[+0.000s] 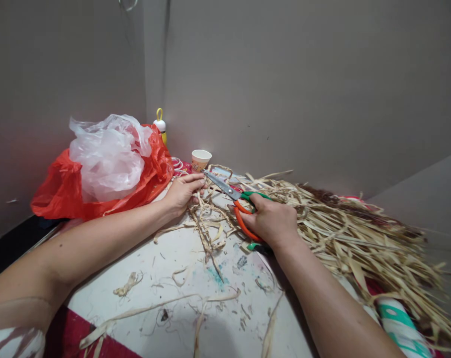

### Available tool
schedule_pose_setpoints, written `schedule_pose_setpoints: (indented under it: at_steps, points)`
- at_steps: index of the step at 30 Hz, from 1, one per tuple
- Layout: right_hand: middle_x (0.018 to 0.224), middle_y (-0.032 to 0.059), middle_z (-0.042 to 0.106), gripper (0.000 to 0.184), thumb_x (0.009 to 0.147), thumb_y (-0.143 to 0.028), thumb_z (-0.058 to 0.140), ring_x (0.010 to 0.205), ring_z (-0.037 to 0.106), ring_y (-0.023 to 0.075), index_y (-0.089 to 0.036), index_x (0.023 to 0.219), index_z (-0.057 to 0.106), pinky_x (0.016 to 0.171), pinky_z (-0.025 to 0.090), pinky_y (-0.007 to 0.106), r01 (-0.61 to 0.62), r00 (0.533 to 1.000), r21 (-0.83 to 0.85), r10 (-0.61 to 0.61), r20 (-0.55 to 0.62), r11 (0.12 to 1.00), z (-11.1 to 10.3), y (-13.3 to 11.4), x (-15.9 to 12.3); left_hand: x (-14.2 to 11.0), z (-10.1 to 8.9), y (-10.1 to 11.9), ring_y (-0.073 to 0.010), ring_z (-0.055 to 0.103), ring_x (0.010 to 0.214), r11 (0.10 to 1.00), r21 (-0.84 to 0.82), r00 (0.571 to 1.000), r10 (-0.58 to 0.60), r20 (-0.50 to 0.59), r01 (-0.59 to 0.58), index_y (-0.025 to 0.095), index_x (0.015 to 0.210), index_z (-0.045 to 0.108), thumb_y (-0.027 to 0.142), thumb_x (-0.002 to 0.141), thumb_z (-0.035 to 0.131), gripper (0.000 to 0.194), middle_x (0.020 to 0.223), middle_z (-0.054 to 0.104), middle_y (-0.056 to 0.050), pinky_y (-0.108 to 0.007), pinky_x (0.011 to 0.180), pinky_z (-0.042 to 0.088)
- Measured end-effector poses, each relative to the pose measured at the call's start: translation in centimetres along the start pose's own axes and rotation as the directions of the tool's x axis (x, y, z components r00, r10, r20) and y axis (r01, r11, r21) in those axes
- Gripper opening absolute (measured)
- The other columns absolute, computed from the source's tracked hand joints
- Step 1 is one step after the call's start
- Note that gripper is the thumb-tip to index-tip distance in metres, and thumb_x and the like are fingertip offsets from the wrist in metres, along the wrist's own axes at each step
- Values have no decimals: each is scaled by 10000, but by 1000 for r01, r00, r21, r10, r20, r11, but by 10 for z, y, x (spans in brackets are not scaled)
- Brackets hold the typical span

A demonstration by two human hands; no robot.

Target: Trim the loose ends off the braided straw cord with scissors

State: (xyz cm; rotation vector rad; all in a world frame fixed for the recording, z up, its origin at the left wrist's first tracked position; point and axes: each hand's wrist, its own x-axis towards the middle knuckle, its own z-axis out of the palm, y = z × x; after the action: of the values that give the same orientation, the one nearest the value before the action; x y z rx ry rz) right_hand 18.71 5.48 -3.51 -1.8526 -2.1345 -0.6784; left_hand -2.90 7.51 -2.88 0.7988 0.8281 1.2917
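Note:
My left hand [188, 193] is closed in a pinch on a braided length of dried straw [205, 226], which hangs from the fingers onto the white table. My right hand [275, 219] grips a pair of scissors [225, 186] with one green and one orange handle. The scissor blades point up and left, their tips beside the left fingertips. Whether the blades touch the straw I cannot tell. A large heap of loose dried straw strips [363, 243] lies to the right of my right hand.
Behind my left arm are a red plastic bag [57, 186] and a crumpled clear bag [108, 154]. A paper cup [201, 158] and a yellow-looped bottle [160, 124] stand near the grey wall. Straw scraps [128, 283] litter the white table [135, 315]. A green-and-white roll [400, 323] lies at lower right.

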Motion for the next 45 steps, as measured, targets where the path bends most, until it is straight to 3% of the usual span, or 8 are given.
schedule_pose_setpoints:
  at_steps: [6, 11, 16, 20, 23, 30, 37, 45]
  points:
    - [600, 53, 647, 572, 734, -723, 398, 519, 526, 173, -220, 798, 661, 509, 181, 271, 9, 1000, 75, -8, -25, 997, 5, 2, -1, -2, 0, 2, -68, 539, 509, 1000, -4, 1000, -8, 14, 8, 136, 914, 678, 99, 716, 662, 202, 686, 641, -26, -147, 387, 328]
    - [519, -2, 544, 496, 679, -698, 530, 504, 468, 141, -215, 726, 633, 504, 275, 251, -147, 977, 438, 200, -77, 887, 10, 3, 1, -2, 1, 2, -62, 540, 525, 999, 38, 999, -32, 44, 30, 139, 906, 678, 127, 709, 680, 198, 726, 652, -28, -158, 428, 347]
    - [513, -48, 483, 402, 633, -575, 690, 475, 412, 99, -195, 657, 561, 464, 327, 233, -210, 941, 910, 328, 88, 358, -4, -5, 9, -6, 3, 1, -62, 542, 535, 997, 75, 990, -30, 136, 20, 148, 865, 669, 177, 674, 728, 201, 717, 663, -20, -163, 459, 337]
    - [641, -36, 596, 385, 608, -481, 759, 476, 479, 85, -203, 762, 542, 455, 380, 217, -270, 924, 953, 244, 296, -133, -19, -18, 12, -17, 10, 3, -68, 539, 552, 980, 192, 977, 2, 211, -44, 136, 809, 668, 173, 670, 723, 154, 676, 654, -17, -175, 490, 344]
    - [712, -30, 614, 383, 589, -421, 790, 553, 543, 90, -197, 756, 529, 525, 444, 222, -261, 927, 914, 183, 327, -311, -25, -26, 12, -27, 16, 3, -73, 532, 570, 963, 254, 960, 19, 280, -93, 135, 812, 673, 199, 678, 723, 156, 684, 642, -15, -199, 533, 371]
    - [636, -69, 561, 365, 568, -318, 810, 537, 524, 83, -195, 759, 525, 525, 440, 217, -170, 925, 897, 248, 288, -409, -34, -32, 13, -31, 18, -3, -74, 494, 558, 943, 304, 921, 5, 390, -133, 143, 849, 666, 252, 662, 749, 232, 643, 587, 13, -218, 542, 349]
    - [589, -70, 574, 352, 559, -303, 805, 506, 549, 91, -189, 748, 530, 499, 422, 207, -82, 870, 928, 427, 244, -363, -39, -28, 17, -34, 20, 1, -58, 425, 489, 923, 339, 921, 41, 387, -184, 159, 951, 612, 236, 691, 708, 287, 593, 522, 57, -204, 502, 314]
    - [624, -79, 547, 328, 569, -288, 787, 519, 552, 76, -190, 734, 521, 504, 440, 206, 84, 760, 963, 642, 103, -255, -44, -27, 20, -30, 17, 1, -105, 463, 584, 697, 588, 889, 161, 430, -410, 157, 821, 605, 149, 685, 587, 138, 623, 511, 31, -229, 572, 362]
